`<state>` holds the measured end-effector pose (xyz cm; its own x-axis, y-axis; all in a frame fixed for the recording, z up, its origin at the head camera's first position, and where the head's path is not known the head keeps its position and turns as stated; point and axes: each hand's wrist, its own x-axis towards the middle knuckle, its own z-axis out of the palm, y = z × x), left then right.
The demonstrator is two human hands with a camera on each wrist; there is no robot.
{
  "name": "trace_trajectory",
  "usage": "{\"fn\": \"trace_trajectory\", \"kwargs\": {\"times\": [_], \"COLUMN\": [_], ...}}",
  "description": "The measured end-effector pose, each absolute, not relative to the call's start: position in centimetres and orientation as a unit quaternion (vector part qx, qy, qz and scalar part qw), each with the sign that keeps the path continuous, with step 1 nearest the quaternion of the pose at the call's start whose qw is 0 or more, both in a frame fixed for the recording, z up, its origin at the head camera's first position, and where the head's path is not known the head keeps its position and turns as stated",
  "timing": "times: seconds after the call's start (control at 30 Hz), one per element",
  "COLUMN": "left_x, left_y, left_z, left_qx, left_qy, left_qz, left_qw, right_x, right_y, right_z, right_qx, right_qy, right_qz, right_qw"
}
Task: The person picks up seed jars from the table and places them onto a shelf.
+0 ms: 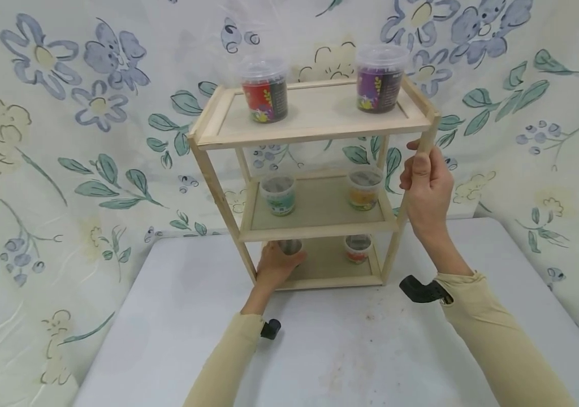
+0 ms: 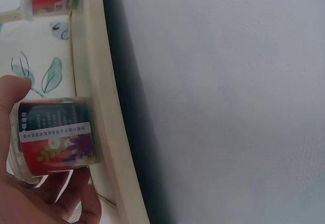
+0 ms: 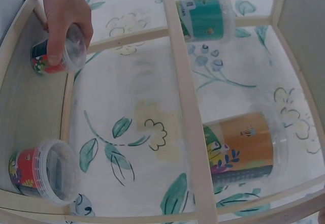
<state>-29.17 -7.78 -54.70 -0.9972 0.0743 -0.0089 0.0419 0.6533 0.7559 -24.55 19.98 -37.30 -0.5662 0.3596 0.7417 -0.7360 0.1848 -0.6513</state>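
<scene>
A three-tier wooden shelf rack (image 1: 320,116) stands on the white table. On its bottom tier, at the left, my left hand (image 1: 275,264) grips a clear-rimmed plastic cup (image 2: 57,145) with a red and dark floral label. Thumb and fingers lie on opposite sides of the cup, which sits right at the shelf board. My right hand (image 1: 429,183) is wrapped around the rack's right front post (image 1: 398,237), just under the top tier. Nearest the left hand's cup on that tier is another red-labelled cup (image 3: 28,170), at the right.
The top tier bears a red-labelled cup (image 1: 265,93) and a purple-labelled cup (image 1: 380,85). A teal cup (image 1: 279,198) and an orange cup (image 1: 363,192) stand on the middle tier. Floral sheeting (image 1: 101,186) hangs behind the table (image 1: 335,345).
</scene>
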Motion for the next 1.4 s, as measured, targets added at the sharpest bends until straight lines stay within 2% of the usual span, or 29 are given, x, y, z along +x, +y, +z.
{"fn": "trace_trajectory", "kwargs": {"times": [0.2, 0.97, 1.4], "left_x": [-28.8, -28.6, -28.1], "left_y": [-7.6, -7.8, -7.7], "left_z": [-54.4, -54.6, -54.2], "left_qx": [0.009, 0.01, 0.02], "left_qy": [0.911, 0.899, 0.894], "left_qz": [0.411, 0.436, 0.448], "left_qw": [0.025, 0.033, -0.014], "right_x": [-24.5, -24.4, -24.3], "right_y": [20.0, 19.8, 19.7], "right_z": [-37.3, -37.2, -37.1], "right_qx": [0.15, 0.136, 0.134], "right_qy": [-0.629, -0.638, -0.646], "right_qz": [0.625, 0.613, 0.605], "right_qw": [0.438, 0.447, 0.445]}}
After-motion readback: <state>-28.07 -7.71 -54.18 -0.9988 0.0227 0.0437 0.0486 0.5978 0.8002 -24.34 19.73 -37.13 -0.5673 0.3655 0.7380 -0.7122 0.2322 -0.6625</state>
